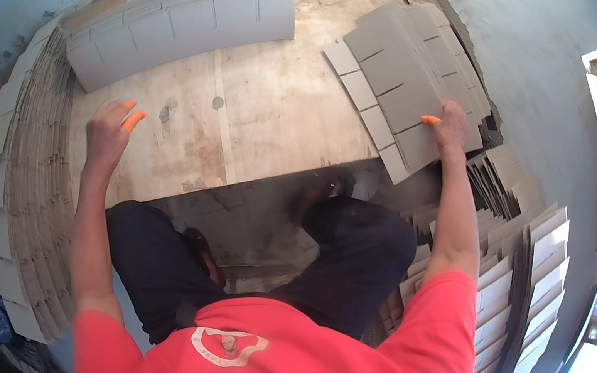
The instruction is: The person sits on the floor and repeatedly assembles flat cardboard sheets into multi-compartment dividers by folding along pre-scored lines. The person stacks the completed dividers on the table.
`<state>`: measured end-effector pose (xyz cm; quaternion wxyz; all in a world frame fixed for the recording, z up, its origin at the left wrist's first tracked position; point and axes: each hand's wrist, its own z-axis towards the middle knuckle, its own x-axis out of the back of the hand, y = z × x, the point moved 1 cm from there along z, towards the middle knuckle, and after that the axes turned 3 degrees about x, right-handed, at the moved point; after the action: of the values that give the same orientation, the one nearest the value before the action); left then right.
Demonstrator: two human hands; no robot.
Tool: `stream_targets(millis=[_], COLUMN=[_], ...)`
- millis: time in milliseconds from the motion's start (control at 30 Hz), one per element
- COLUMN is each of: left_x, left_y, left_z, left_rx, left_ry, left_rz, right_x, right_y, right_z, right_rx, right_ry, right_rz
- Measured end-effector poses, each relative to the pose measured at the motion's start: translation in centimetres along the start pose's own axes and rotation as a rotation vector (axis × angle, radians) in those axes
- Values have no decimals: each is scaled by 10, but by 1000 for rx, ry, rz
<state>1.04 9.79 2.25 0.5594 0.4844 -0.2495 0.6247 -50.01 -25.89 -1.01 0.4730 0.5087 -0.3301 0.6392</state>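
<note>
2 bare hands are out over a wooden table point(263, 111), each with an orange cot on a fingertip. The right hand point(452, 126) lies on the near right corner of a fanned stack of flat grey cardboard blanks point(403, 70) at the table's far right, which overhangs the table's near edge; its fingers are curled down onto the top sheet, thumb side toward the table's middle, pressing or gripping the sheet's edge, though whether the fingers wrap under it cannot be told. The left hand point(109, 131) hovers above the table's near left part with fingers loosely spread and slightly bent, holding nothing, well apart from the blanks. A second row of blanks point(184, 20) lies along the far left of the table, beyond the left hand. More cardboard stands on edge in a long curved pile point(33, 184) to the left and in bundles point(530, 301) to the right.
</note>
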Motion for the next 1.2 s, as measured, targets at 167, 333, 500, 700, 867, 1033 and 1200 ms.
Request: stream_targets(millis=[167, 333, 500, 700, 867, 1033, 1200], left_x=[-50, -106, -152, -180, -168, -144, -144], left_y=[9, 24, 19, 12, 8, 34, 56], left_z=[67, 155, 211, 239, 235, 209, 177], left_rx=[-14, -107, -66, -177, -226, -149, -404], left_ry=[1, 84, 35, 72, 132, 22, 83], left_rz=[-72, -75, 143, 228, 22, -117, -178], right_x=[22, 66, 104, 84, 73, 70, 71], right_y=[11, -27, -138, -212, -235, -250, -260], right_z=[5, 0, -7, -10, 1, 5, 1], right_rx=[-58, -141, -37, -74, 25, 114, 193], right_ry=[29, 449, 473, 283, 270, 329, 347], right_rz=[292, 406, 1004, 1270, 1038, 979, 936])
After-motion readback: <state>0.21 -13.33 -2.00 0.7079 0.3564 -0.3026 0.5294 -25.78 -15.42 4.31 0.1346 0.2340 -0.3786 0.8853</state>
